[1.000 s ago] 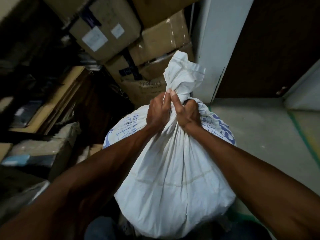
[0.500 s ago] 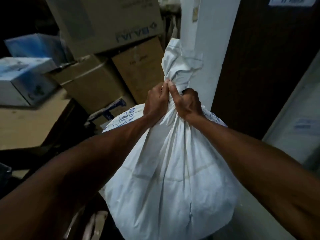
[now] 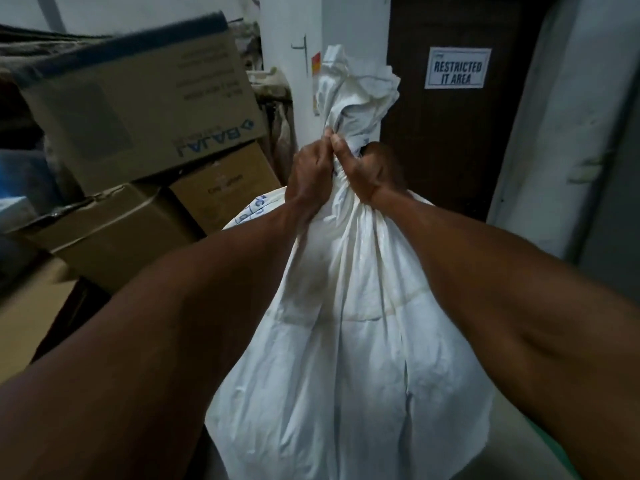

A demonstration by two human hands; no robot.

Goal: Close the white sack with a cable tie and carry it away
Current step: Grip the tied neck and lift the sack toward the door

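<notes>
A full white sack (image 3: 349, 341) with blue writing hangs in front of me, its gathered neck bunched above my fists. My left hand (image 3: 310, 174) and my right hand (image 3: 367, 174) both clench the neck side by side, thumbs touching. The sack's loose top (image 3: 353, 88) flares out above them. Any cable tie is hidden under my fingers.
Stacked cardboard boxes (image 3: 138, 105) fill the left side. A white pillar (image 3: 291, 46) stands straight ahead behind the sack. Right of it is a dark door (image 3: 450, 140) with a "RESTRICTED IT AREA" sign (image 3: 457, 68), then a pale wall (image 3: 561, 133).
The sack has risen with both hands still clenched on its neck. My view has tilted up from the floor toward the pillar, door and sign.
</notes>
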